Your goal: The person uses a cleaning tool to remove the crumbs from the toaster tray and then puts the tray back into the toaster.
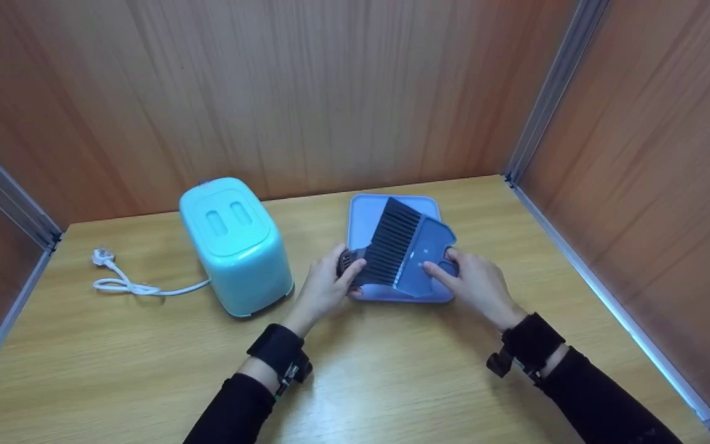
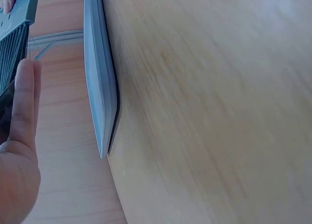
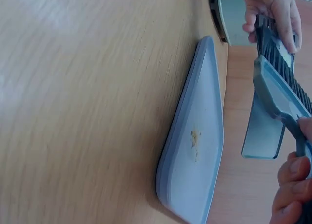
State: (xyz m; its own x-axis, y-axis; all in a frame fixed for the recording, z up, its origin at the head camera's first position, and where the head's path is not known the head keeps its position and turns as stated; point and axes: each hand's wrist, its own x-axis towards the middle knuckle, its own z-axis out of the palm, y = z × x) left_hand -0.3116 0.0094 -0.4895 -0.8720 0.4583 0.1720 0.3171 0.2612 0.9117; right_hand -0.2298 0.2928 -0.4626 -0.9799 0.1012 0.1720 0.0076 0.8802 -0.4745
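A small hand brush (image 1: 413, 250) with a blue body and long black bristles is held up over a lavender-blue tray (image 1: 361, 216). My right hand (image 1: 481, 280) grips its blue body, thumb on top. At the bristle side my left hand (image 1: 324, 280) pinches a dark ribbed end between thumb and fingers; I cannot tell whether this belongs to the brush or a separate piece. In the right wrist view a pale blue flat panel (image 3: 263, 131) shows beyond the bristles. Small brown crumbs (image 3: 195, 138) lie on the tray.
To the left stands a turquoise toaster (image 1: 238, 246) with a lid on top. Its white cord (image 1: 145, 288) runs left to a plug (image 1: 102, 256). Wooden panels (image 1: 330, 92) border the table at the back and sides.
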